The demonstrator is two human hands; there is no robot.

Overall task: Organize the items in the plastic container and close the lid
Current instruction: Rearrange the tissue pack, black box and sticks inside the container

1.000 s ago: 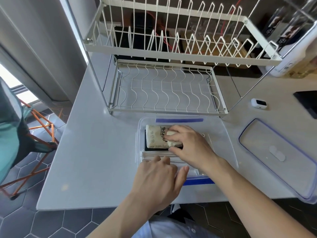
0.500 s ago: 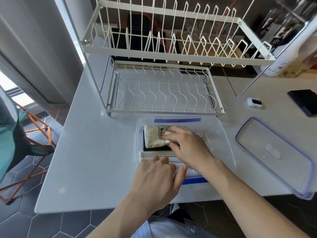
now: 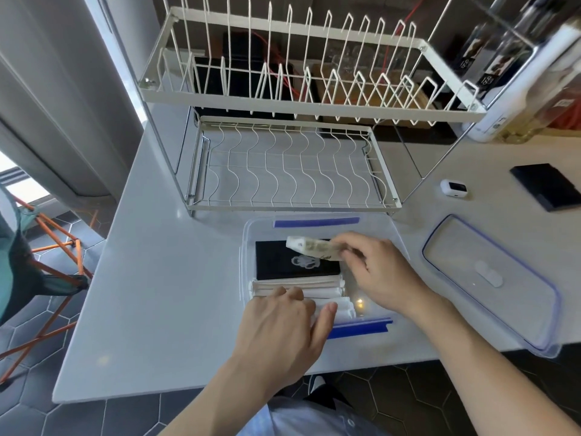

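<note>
A clear plastic container [image 3: 248, 228] with blue clips stands on the white table in front of me. Inside lies a black packet [image 3: 283, 262] at the far side and a row of white folded items [image 3: 327, 292] near me. My right hand [image 3: 377, 272] grips a cream printed packet [image 3: 311, 246], tilted up on its edge above the black packet. My left hand [image 3: 283, 328] rests flat on the white items, fingers over their near end. The clear lid [image 3: 490, 278] with a blue rim lies on the table to the right, apart from the container.
A white two-tier wire dish rack [image 3: 289, 165] stands just behind the container. To the right lie a small white device [image 3: 452, 187] and a black flat object [image 3: 547, 191]. Bottles [image 3: 518, 89] stand at the back right. An orange-legged chair [image 3: 37, 247] is left of the table.
My right hand has lifted the cream packet off the black packet and tipped it on edge, uncovering the black packet. My left hand has stayed on the white items.
</note>
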